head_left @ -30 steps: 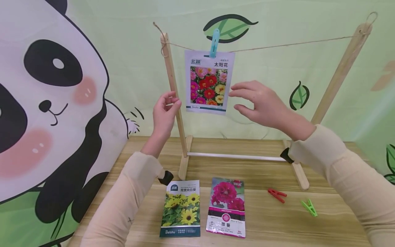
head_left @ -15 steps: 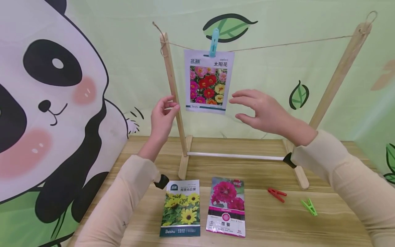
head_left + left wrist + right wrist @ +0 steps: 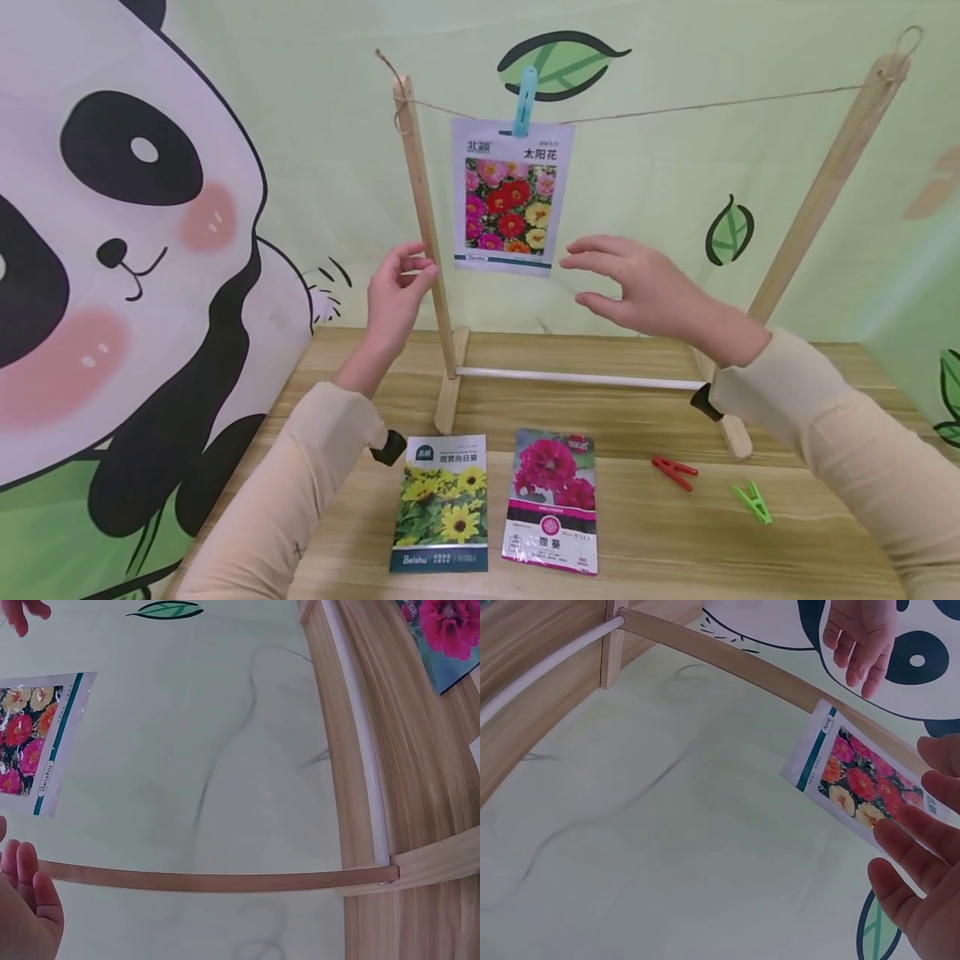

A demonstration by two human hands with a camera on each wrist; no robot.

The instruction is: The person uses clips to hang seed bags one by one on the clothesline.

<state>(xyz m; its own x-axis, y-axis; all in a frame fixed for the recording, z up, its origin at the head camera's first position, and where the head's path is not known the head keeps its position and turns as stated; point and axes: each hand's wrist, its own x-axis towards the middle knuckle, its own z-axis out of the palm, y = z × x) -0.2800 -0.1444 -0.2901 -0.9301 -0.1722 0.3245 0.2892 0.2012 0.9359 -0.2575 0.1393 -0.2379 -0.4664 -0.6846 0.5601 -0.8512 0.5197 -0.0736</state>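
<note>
A white seed packet with red, pink and yellow flowers hangs from a twine line, held by a light blue clothespin. My right hand is just right of the packet's lower edge, fingers spread and holding nothing. To the left, my left hand is beside the rack's left wooden post, fingers loosely bent around no object. In the right wrist view, the hanging packet shows beyond my right fingers. The left wrist view shows its lower part above my left fingertips.
On the wooden table lie a sunflower seed packet and a hollyhock packet. Right of them are a red clothespin and a green clothespin. A white rod joins the rack's feet; its right post leans outward.
Both hands have sunk slightly, the right one moving down from the packet's side toward its lower corner. The packet still hangs in the same place.
</note>
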